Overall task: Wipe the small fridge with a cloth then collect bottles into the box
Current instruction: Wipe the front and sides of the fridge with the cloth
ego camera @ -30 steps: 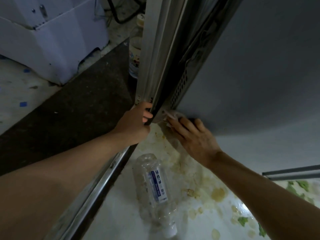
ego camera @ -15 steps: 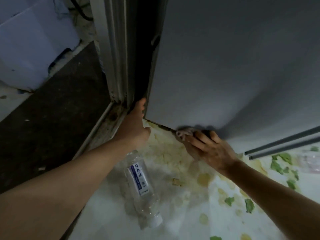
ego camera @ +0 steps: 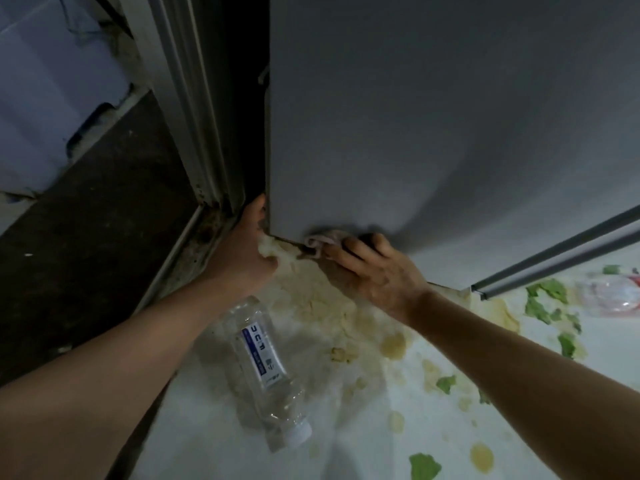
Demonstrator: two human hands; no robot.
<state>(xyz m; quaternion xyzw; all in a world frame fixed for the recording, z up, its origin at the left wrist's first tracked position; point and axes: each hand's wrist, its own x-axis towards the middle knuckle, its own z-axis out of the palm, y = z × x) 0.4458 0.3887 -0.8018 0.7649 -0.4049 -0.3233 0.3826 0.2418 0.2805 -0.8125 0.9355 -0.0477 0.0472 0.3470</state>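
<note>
My pink cloth (ego camera: 320, 241) is bunched against the grey fridge's (ego camera: 433, 116) bottom edge. A clear bottle (ego camera: 266, 370) lies on its side nearby, cap toward me.

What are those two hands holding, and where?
Right hand presses a pink cloth against the fridge's bottom edge; left hand grips its lower corner.

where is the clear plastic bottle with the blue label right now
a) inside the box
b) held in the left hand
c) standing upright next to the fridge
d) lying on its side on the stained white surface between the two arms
d: the clear bottle lies on its side on the stained white surface, cap toward the camera, with neither hand touching it.
</note>
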